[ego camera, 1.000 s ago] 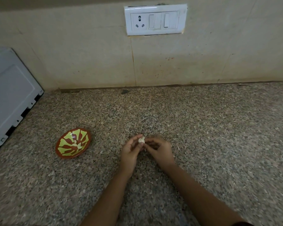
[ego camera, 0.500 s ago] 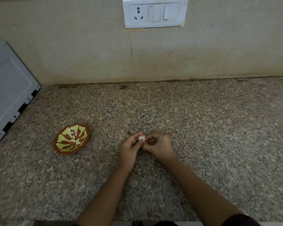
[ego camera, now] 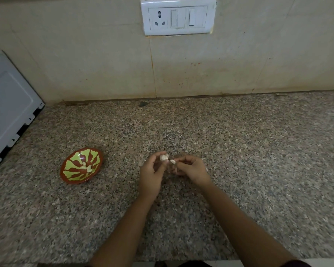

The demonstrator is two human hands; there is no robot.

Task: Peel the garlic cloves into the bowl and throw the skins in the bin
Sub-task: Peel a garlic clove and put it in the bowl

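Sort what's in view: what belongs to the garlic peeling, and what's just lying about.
Job: left hand pinching garlic; right hand pinching a small pale bit, skin or clove unclear; patterned bowl holding peeled cloves. No bin in view.
Lying about: grey appliance, wall socket panel.

I'm counting two hands (left hand (ego camera: pixel 150 177), right hand (ego camera: pixel 193 170)), one bowl (ego camera: pixel 72 167), roughly three peeled cloves (ego camera: pixel 86 167), one garlic piece (ego camera: pixel 164 157), one white scrap (ego camera: pixel 173 161).

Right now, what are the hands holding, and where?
The left hand pinches a garlic clove by its sides; the right hand pinches a bit of skin beside it.
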